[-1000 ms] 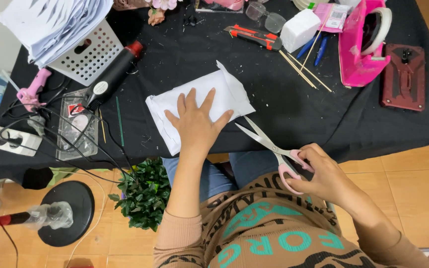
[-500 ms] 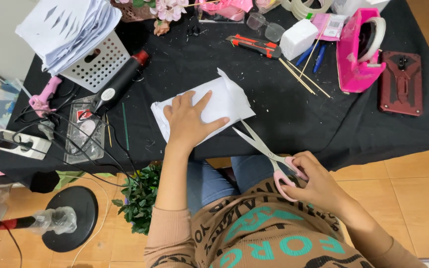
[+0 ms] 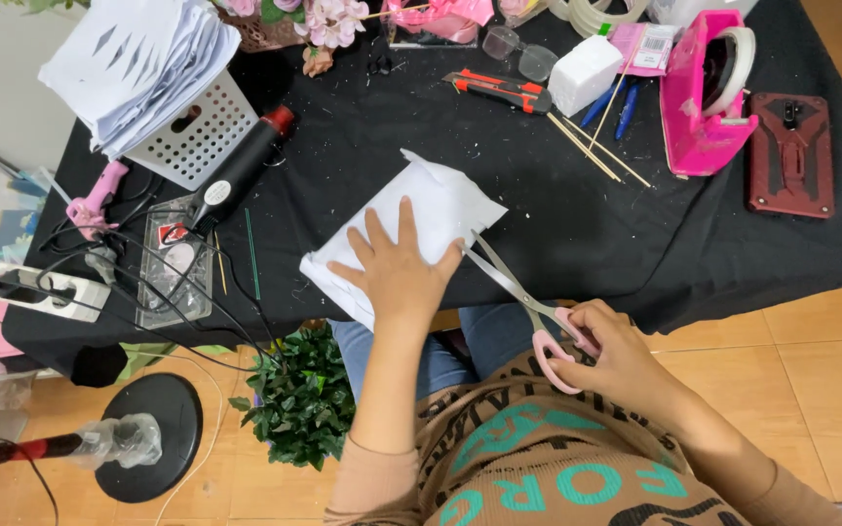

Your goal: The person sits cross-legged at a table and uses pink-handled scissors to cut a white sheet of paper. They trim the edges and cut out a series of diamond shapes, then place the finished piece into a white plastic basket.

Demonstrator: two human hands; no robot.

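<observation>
We press our left hand (image 3: pixel 400 276) flat, fingers spread, on the folded white paper (image 3: pixel 419 219) lying at the near edge of the black-covered table (image 3: pixel 557 224). Our right hand (image 3: pixel 608 349) grips the pink-handled scissors (image 3: pixel 528 302), fingers closed through the loops, with the blades open and their tips at the paper's right edge.

White folded paper (image 3: pixel 411 219) lies on the black-clothed surface (image 3: pixel 557 224). The scissors (image 3: pixel 528 307) have silver blades and pale pink handles. At two o'clock from the paper sit a hot-pink tape dispenser (image 3: pixel 699 112) and a dark red phone case (image 3: pixel 791 156); at ten o'clock, a white basket (image 3: pixel 192 136) and a black tool with a red tip (image 3: pixel 241 170).
</observation>
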